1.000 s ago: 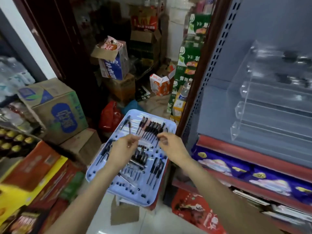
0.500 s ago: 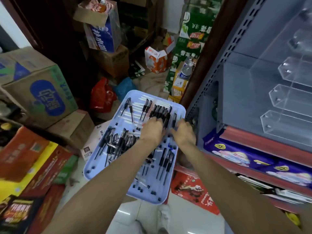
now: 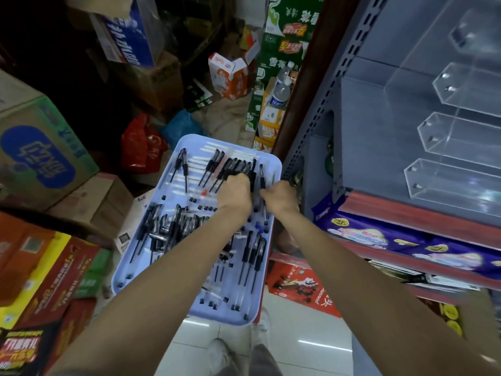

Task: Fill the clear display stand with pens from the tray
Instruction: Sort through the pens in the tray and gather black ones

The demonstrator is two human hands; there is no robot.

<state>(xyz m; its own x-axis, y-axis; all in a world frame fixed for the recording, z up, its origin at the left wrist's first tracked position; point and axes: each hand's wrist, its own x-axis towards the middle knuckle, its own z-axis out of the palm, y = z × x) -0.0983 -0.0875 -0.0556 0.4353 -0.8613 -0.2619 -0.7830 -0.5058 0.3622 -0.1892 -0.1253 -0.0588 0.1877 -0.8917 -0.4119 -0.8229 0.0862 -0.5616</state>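
- Both hands have pushed further up the tray since a second ago, from its middle to the row of black pens at its far end; the view has tipped lower, so the clear display stand [image 3: 458, 147] now sits higher on the right, at about 2 o'clock from the hands.
- Left hand [image 3: 235, 195] is curled knuckles-up over the black pens [image 3: 235, 166], fingers closed round a bunch of them.
- Right hand [image 3: 279, 196], just beside it at 3 o'clock, pinches narrow on a pen at the bunch's edge.
- Pens in that row lie side by side, long axes running roughly from 7 to 1 o'clock, dark caps toward the far rim.
- Pale blue plastic tray [image 3: 189, 302], rectangular with rounded corners, also carries loose pens with clear barrels, white refills and small black caps.
- Stand is clear acrylic with stepped, angular troughs, on a grey metal shelf [image 3: 379, 147].
- Cardboard cartons [image 3: 40, 147] with blue Chinese lettering stand at 9 o'clock; I cannot read the words.
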